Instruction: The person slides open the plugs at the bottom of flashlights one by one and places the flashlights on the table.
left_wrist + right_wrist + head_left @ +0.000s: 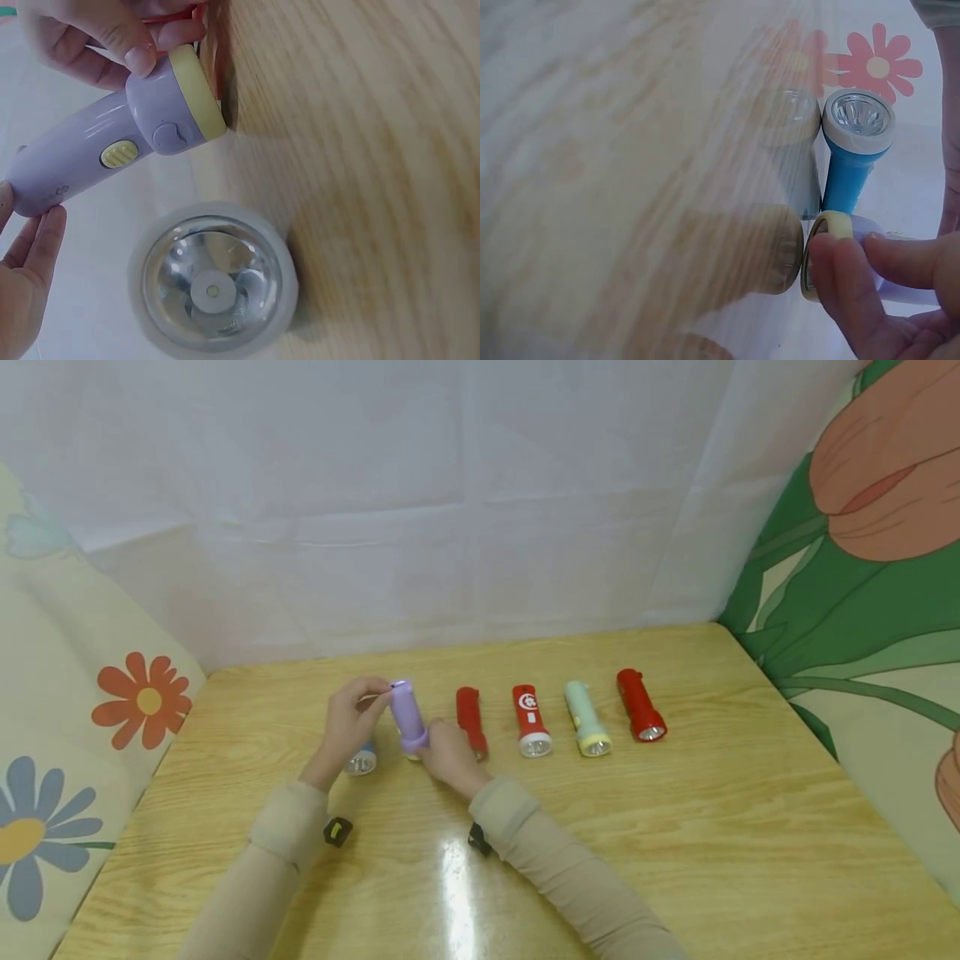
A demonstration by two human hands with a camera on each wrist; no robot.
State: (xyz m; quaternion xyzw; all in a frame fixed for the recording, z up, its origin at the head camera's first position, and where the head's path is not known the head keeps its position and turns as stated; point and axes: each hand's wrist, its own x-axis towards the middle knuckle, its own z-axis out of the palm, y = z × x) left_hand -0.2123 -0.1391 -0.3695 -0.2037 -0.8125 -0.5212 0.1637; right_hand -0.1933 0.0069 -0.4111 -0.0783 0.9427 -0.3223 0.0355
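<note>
A purple flashlight (408, 717) with a yellow rim stands tilted, its lamp end low at the table and its tail raised. At the tail, my left hand (352, 718) pinches the end between thumb and fingers. My right hand (452, 752) holds the lamp end, with thumb and fingers about the rim in the right wrist view. A yellow switch (120, 154) shows on the flashlight's side in the left wrist view. Beside it lies a blue flashlight (847, 180) with a white rim, partly hidden by my left hand in the head view.
To the right lie a red flashlight (468, 714), a red and white one (531, 718), a mint green one (585, 714) and another red one (637, 702). A white cloth (450, 527) hangs behind the wooden table (675, 843). Flowered panels flank both sides.
</note>
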